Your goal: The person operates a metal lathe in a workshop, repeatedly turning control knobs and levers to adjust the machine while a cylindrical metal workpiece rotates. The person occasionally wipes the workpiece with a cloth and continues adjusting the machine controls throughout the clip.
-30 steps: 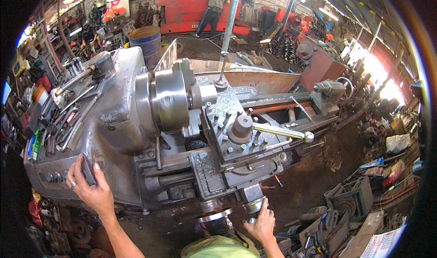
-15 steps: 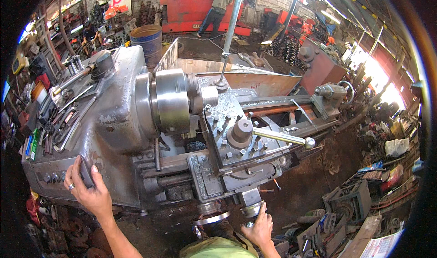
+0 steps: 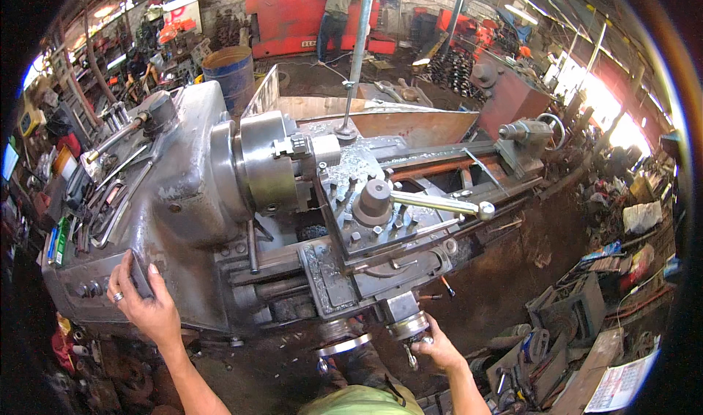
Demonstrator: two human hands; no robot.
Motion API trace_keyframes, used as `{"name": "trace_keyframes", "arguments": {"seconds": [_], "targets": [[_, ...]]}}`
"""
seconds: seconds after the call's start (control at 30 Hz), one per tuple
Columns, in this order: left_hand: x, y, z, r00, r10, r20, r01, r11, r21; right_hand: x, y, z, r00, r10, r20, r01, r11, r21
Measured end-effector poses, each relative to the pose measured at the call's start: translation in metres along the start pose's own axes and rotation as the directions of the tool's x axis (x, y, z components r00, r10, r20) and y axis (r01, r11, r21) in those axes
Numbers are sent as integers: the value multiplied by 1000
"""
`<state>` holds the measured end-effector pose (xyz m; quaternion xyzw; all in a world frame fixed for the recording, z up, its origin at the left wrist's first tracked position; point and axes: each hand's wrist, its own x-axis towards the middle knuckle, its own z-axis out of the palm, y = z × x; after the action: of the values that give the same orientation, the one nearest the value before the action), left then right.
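Note:
A large metal lathe stands before me. At the headstock (image 3: 183,195), my left hand (image 3: 151,309) wraps fingers and thumb around a dark flat lever (image 3: 139,274). My right hand (image 3: 441,349) grips the right side of a small handwheel (image 3: 408,326) at the carriage front; its fingertips are partly hidden. A larger handwheel (image 3: 346,344) sits left of it, untouched. The shiny chuck (image 3: 271,159), its jaws visible, holds a short round metal workpiece (image 3: 326,150). Right of it, the tool post (image 3: 373,201) carries a long clamping handle (image 3: 439,203).
Hex keys and other hand tools (image 3: 117,199) lie atop the headstock. Metal shavings (image 3: 344,159) cover the carriage. The tailstock (image 3: 523,140) stands at the far right of the bed. Scrap parts (image 3: 564,320) crowd the right floor. Another person (image 3: 338,12) stands at a red machine behind.
My right hand has moved around the small handwheel to its right side. The chuck, smeared before, now shows sharp jaws. My left hand stays on the lever. The view has shifted slightly.

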<state>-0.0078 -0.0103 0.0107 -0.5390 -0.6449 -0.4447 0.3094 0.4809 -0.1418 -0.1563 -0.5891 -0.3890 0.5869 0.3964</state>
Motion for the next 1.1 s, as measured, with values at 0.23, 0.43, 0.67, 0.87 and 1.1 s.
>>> {"name": "trace_keyframes", "arguments": {"seconds": [0.23, 0.43, 0.67, 0.87, 1.1], "targets": [[1, 0, -2, 1000, -7, 10, 7, 998, -66, 21, 61, -30, 895, 9, 446, -356, 618, 701], [-45, 46, -33, 1000, -29, 4, 29, 991, -129, 33, 104, -26, 930, 154, 333, -364, 490, 792], [-217, 178, -22, 404, -111, 908, 860, 384, -336, 27, 78, -58, 969, 193, 153, -238, 891, 387], [-291, 249, -5, -164, 53, 985, 961, 232, 148, 31, 51, -61, 982, 52, 182, -65, 996, 66], [-305, 271, 1, -228, 200, 953, 968, -60, 244, 28, 21, -50, 990, -11, 143, 45, 971, -234]]}}
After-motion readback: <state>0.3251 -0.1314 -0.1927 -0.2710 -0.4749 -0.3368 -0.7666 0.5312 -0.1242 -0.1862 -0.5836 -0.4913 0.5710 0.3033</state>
